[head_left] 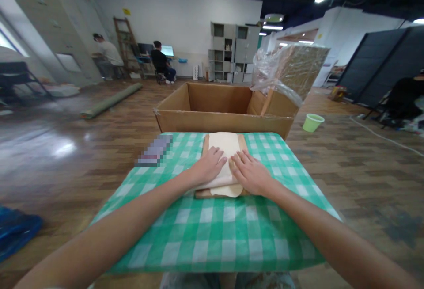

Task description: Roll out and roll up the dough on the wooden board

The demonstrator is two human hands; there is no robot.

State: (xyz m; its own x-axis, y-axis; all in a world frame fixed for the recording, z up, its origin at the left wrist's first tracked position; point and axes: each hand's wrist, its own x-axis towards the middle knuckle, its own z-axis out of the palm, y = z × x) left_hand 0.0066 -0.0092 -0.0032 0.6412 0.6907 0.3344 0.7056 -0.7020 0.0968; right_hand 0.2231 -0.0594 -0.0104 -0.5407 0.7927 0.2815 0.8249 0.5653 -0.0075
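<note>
A flat, pale sheet that looks like rolled-out dough (pixel 223 141) lies lengthwise over a wooden board (pixel 202 194). Across its near part is a pale, rounded bar (pixel 217 182), possibly a rolling pin; my palms partly hide it. My left hand (pixel 209 165) rests on the left side of the sheet and bar, its fingers stretched forward and to the right. From the other side my right hand (pixel 251 172) lies flat, fingers extended to the left over the sheet. The fingertips of both hands come close together in the middle.
The board is on a table with a green-and-white checked cloth (pixel 225 236). A pixelated flat object (pixel 154 150) lies at the table's left. Beyond the table stands a large open cardboard box (pixel 212 121); a green bucket (pixel 313 122) is on the floor to the right. Two people sit farther back.
</note>
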